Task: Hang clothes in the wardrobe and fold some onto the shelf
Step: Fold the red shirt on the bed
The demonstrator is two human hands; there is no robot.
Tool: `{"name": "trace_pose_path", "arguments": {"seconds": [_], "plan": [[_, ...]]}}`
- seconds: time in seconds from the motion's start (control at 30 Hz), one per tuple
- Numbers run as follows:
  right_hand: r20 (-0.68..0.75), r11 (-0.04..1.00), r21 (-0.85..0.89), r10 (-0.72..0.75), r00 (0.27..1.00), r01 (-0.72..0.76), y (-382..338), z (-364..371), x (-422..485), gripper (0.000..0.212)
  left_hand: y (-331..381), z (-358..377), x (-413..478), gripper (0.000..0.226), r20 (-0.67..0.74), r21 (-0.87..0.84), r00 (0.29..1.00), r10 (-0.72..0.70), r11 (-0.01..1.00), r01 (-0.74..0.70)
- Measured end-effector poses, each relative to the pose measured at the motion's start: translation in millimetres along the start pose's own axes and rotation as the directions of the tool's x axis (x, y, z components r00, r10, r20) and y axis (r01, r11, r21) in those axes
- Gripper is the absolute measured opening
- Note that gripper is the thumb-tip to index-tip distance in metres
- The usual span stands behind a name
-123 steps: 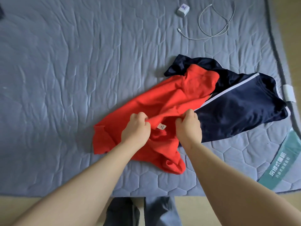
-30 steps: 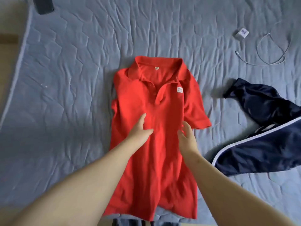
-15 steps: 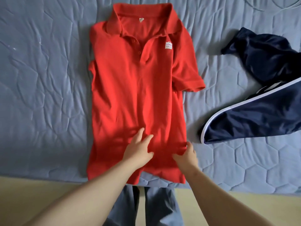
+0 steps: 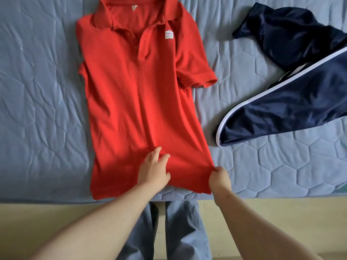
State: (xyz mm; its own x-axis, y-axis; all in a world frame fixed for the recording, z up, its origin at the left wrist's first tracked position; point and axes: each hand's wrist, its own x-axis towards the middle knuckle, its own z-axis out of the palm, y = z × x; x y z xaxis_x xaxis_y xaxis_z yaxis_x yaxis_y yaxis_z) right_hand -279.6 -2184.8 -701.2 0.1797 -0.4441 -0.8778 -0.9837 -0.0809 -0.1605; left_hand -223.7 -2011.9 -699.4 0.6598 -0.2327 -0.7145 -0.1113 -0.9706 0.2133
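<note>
pinching shirt (image 4: 139, 94) hem now, right hand (image 4: 219, 180), left hand (image 4: 153, 170) still flat

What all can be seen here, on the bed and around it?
red polo shirt: one, red, flat on the bed cover, collar farthest away
navy garment: one, dark blue with white piping, crumpled right of the shirt
quilted bed cover: one, grey-blue, under both garments
floor: one, beige, below the bed's edge
trousers: one pair, grey-blue, on the person's legs
left hand: one, flat on the shirt near its hem
right hand: one, pinching the shirt's right edge
</note>
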Motion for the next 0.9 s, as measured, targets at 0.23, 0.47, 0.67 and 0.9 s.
{"name": "trace_pose_path", "arguments": {"seconds": [0.23, 0.47, 0.67, 0.9], "plan": [[-0.081, 0.999, 0.037, -0.014, 0.997, 0.017, 4.8, -15.4, 7.3, 0.017, -3.9, 1.3, -1.5, 0.059, 0.041, 0.024, 0.999, 0.028, 0.999, -0.029], [-0.085, 0.979, -0.197, -0.064, 0.994, 0.046, 3.2, -22.6, -4.0, 0.024, -14.8, -3.8, -9.6, 0.063, 0.101, -0.082, 0.994, -0.036, 0.996, 0.044], [-0.168, 0.994, -0.105, -0.01, 0.986, -0.008, -2.8, -6.0, -22.6, 0.054, -33.2, -10.1, -23.5, 0.052, 0.038, -0.321, 0.971, -0.235, 0.918, 0.235], [-0.209, 0.963, 0.241, 0.171, 0.963, -0.119, 23.1, 26.5, -22.8, 0.049, -77.6, -0.3, -35.1, 0.052, 0.107, -0.346, 0.942, -0.318, 0.876, 0.335]]}}
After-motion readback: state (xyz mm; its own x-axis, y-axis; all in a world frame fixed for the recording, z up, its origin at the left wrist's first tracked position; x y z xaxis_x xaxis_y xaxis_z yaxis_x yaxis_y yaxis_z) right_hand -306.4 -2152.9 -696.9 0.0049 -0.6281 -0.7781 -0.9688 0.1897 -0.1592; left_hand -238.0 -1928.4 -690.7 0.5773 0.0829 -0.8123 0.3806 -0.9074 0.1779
